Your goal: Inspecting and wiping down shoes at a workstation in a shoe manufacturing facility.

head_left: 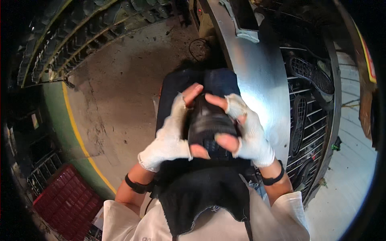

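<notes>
Above my lap, a dark, rounded, shoe-shaped item (210, 123) is held between my two hands. Its surface looks black and ribbed, and motion blurs its details. My left hand (172, 130), in a white fingerless glove, curves round its left side, with the thumb at the near end and the fingers toward the far end. On the right side my right hand (251, 130), gloved the same way, closes round it, its thumb lying over the near end. Parts of the item's sides are hidden behind my hands.
A metal worktop (257, 76) runs along my right. Beyond it, a wire rack (317, 130) bears black shoe soles (298, 126). Dark shoe-like pieces hang on a curved rack (86, 38) at the far left. A dark red crate (66, 203) stands at the near left.
</notes>
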`<state>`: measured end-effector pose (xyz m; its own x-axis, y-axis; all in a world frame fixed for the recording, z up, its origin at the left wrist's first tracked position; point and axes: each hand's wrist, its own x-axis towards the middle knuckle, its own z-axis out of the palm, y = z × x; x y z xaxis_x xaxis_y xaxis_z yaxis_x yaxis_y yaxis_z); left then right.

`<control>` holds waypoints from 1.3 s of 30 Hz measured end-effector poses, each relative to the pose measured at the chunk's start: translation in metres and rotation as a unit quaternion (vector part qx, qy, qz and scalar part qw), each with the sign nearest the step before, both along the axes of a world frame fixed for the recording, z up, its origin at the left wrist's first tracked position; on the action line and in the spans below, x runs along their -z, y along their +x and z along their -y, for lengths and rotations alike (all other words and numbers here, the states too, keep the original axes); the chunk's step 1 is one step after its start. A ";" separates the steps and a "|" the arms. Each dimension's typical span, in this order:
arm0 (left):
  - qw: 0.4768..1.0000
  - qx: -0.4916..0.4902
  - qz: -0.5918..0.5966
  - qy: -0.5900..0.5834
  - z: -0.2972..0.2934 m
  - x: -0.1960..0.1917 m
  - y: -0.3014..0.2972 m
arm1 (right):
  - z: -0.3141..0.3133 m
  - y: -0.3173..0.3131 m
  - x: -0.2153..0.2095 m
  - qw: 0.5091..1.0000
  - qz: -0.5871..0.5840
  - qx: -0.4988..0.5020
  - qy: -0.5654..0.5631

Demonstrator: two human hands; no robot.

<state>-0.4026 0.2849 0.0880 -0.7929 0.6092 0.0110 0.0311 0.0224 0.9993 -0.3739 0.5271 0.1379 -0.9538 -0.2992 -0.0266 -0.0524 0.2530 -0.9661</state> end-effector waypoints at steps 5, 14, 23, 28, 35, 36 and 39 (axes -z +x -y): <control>0.995 0.024 0.029 0.095 -0.020 -0.054 0.033 | -0.014 0.064 -0.030 0.968 0.145 0.102 -0.178; 0.955 -0.153 -0.061 0.245 -0.038 -0.124 0.038 | -0.020 0.122 -0.015 0.841 0.335 0.165 -0.390; 0.892 -0.235 -0.345 -0.171 -0.043 -0.069 0.076 | 0.025 0.140 -0.003 0.864 0.309 0.147 -0.370; 0.978 -0.012 -0.194 -0.082 -0.069 -0.077 0.052 | -0.010 0.147 -0.012 0.800 0.316 0.237 -0.451; 0.996 0.025 0.069 0.048 0.000 -0.015 0.045 | -0.237 0.262 -0.009 0.827 0.239 0.508 0.029; 0.996 -0.011 0.071 0.050 0.004 -0.009 0.046 | -0.270 0.295 0.013 0.804 0.163 0.567 0.075; 0.989 -0.027 0.121 0.083 0.017 0.005 0.054 | -0.322 0.360 0.037 0.644 0.258 0.575 0.435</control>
